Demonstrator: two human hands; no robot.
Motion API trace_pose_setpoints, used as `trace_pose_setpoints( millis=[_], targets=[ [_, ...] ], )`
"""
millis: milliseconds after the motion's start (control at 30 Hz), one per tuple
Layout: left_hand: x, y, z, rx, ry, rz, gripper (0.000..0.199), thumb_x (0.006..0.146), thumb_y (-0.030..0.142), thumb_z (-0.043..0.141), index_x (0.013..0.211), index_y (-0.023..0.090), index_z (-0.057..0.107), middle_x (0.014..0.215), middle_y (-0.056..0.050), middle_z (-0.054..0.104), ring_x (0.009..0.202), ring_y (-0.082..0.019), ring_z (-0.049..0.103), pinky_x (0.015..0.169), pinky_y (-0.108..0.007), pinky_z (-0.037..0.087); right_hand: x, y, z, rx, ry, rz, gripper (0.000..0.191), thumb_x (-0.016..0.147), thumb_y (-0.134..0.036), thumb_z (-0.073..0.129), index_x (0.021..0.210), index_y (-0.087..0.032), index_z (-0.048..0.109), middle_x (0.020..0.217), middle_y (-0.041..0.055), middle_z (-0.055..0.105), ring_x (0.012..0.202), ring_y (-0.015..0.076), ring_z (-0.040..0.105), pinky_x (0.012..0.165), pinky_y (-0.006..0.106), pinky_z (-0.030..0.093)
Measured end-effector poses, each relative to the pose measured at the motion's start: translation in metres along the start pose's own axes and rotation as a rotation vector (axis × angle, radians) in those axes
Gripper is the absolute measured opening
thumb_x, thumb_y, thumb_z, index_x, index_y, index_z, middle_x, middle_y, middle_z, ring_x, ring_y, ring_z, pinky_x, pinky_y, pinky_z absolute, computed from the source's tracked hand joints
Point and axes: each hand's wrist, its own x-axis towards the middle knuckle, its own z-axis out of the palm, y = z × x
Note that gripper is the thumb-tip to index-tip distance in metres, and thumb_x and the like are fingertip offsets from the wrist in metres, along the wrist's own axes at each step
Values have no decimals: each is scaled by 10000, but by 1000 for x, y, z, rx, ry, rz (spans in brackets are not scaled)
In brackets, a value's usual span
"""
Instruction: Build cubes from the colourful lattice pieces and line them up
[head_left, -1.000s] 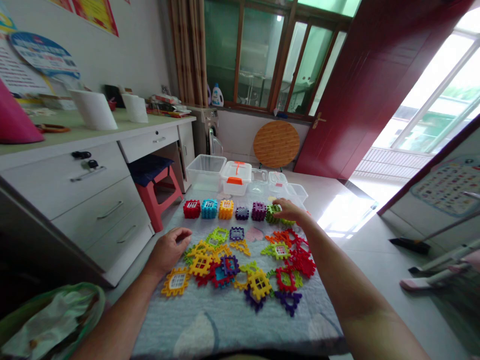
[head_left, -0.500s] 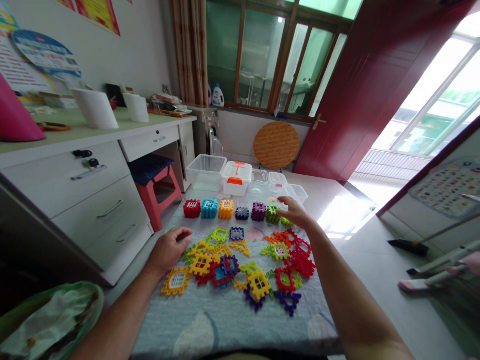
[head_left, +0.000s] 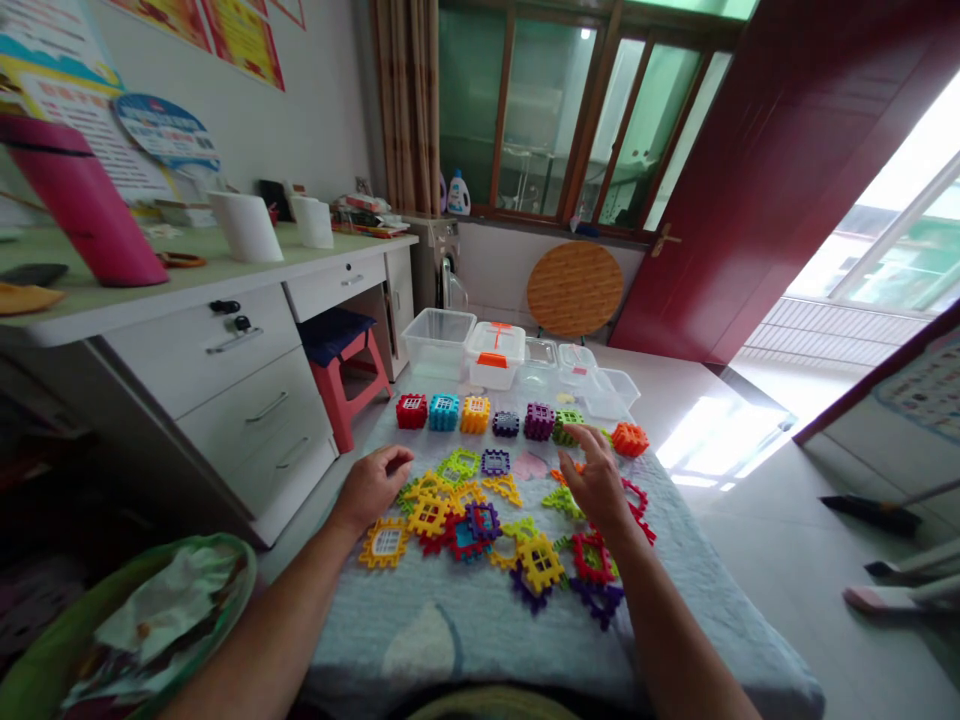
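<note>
My left hand rests at the left of the cloth-covered table, fingers curled, beside a loose yellow square piece and light green pieces. Over the right-hand pieces hovers my right hand, its fingers apart and partly hiding red and green ones. Behind the hands stands a row of stacks: red, light blue, yellow, grey-blue, purple, green and orange. Yellow, red and purple pieces lie mixed nearer me.
Clear plastic boxes, one lidded with an orange latch, line the table's far end. A red stool and a white desk stand left. A green-rimmed bin is at the lower left.
My right hand has come down and nearer, from the green stack to over the loose pieces. The view has turned left, and the orange stack is now uncovered.
</note>
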Motion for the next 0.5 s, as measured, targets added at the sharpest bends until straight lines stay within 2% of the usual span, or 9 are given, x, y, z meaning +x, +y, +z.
trace_pose_setpoints(
  millis=[67,300,400,500],
  targets=[
    [0,0,1,-7,-15,-1,255,771,389,515,871,201,655,866,-32,729,804,-195,681,774,-290,531,-3,-2,3,-27,4,-18,330,831,-203,548,1160,-203,576,1140,107,584,1101,256,523,968,441,436],
    [1,-6,4,-23,-13,45,206,784,328,523,888,203,648,885,-32,706,827,-186,665,792,-296,527,-20,-13,19,-109,-267,-135,222,827,-191,566,1039,-196,631,1044,93,622,997,250,544,903,419,458],
    [1,-6,3,14,-22,112,183,754,294,552,868,201,661,944,-50,671,909,-203,634,862,-334,505,-22,-12,21,-125,-313,-141,195,832,-188,560,1008,-194,643,1023,95,626,980,249,545,894,418,459],
    [0,-3,1,64,-86,137,148,716,297,593,790,200,678,1012,-65,628,1004,-229,594,952,-383,456,-23,-8,21,-123,-332,-136,184,836,-191,555,995,-195,647,1010,97,626,974,250,542,891,418,461]
  ],
)
